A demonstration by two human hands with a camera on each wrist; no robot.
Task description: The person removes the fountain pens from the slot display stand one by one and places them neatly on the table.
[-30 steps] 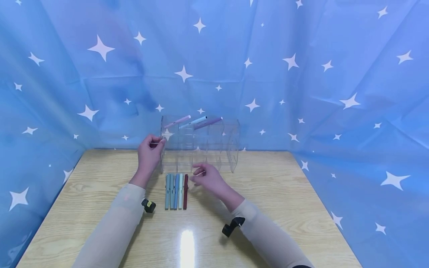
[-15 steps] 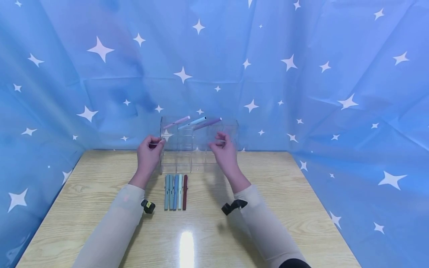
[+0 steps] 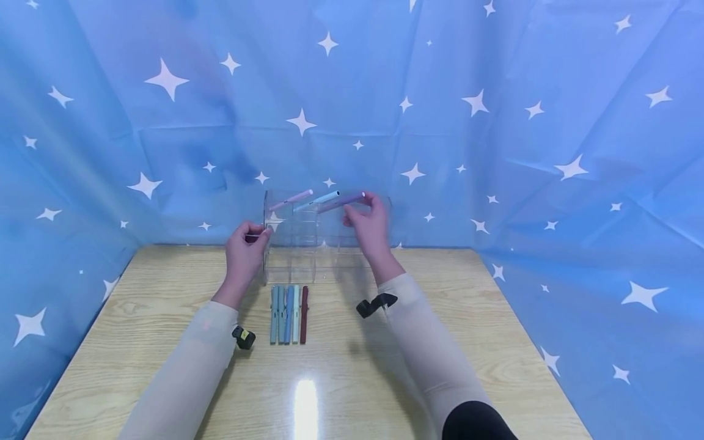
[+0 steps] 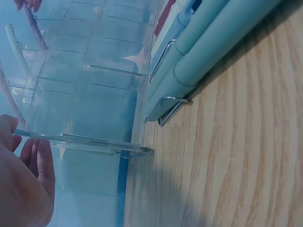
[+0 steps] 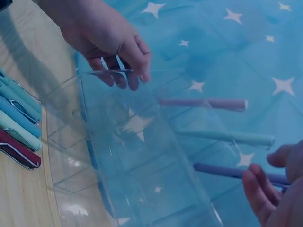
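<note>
A clear acrylic organizer (image 3: 330, 244) with compartments stands at the back of the table. My left hand (image 3: 245, 249) pinches its left side wall, fingers and thumb on either face in the left wrist view. Three capped pens lean out of its top: a pink pen (image 3: 297, 197), a light blue pen (image 3: 321, 199) and a purple pen (image 3: 342, 201). My right hand (image 3: 371, 226) is at the raised end of the purple pen, its fingers curled round it. In the right wrist view, the purple pen (image 5: 222, 170) runs between the thumb and fingers; contact is partly hidden.
In front of the organizer, several pens lie side by side on the wooden table (image 3: 440, 342): teal pens (image 3: 274, 318), a blue pen (image 3: 288, 318), a pale green pen (image 3: 296, 318) and a dark red pen (image 3: 304, 318). A blue star-patterned curtain (image 3: 495, 140) hangs behind.
My right hand has risen from beside the dark red pen, across the organizer's front, to the purple pen. The left hand stays on the side wall, and the pens have not visibly moved.
</note>
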